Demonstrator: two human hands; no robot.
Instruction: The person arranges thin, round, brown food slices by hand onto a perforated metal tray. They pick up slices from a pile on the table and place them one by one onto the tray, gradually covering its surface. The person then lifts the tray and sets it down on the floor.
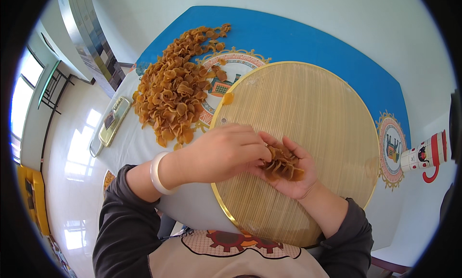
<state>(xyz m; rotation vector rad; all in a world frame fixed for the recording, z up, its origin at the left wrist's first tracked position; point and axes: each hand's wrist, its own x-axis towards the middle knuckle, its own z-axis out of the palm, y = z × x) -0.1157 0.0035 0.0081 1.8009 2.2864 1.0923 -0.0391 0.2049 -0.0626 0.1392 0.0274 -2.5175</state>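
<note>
A handful of curled, translucent brown dried slices (283,166) rests in the cupped palm of my right hand (303,177). My left hand (227,153), with a pale bangle on its wrist, reaches across from the left. Its curled fingertips touch the slices at their left side; whether they pinch one is hidden. Both hands are over a round bamboo-slat mat (310,108) with a gold rim. One lone amber slice (227,98) lies at the mat's upper left edge. Beyond the mat, to the left, a large heap of similar slices (173,90) spreads over the table.
A blue and white patterned tablecloth (288,36) covers the table. A phone in a clear case (114,121) lies near the left edge. On the right side is a white patterned mug (420,157) with a red handle. A yellow piece of furniture (34,198) stands at far left.
</note>
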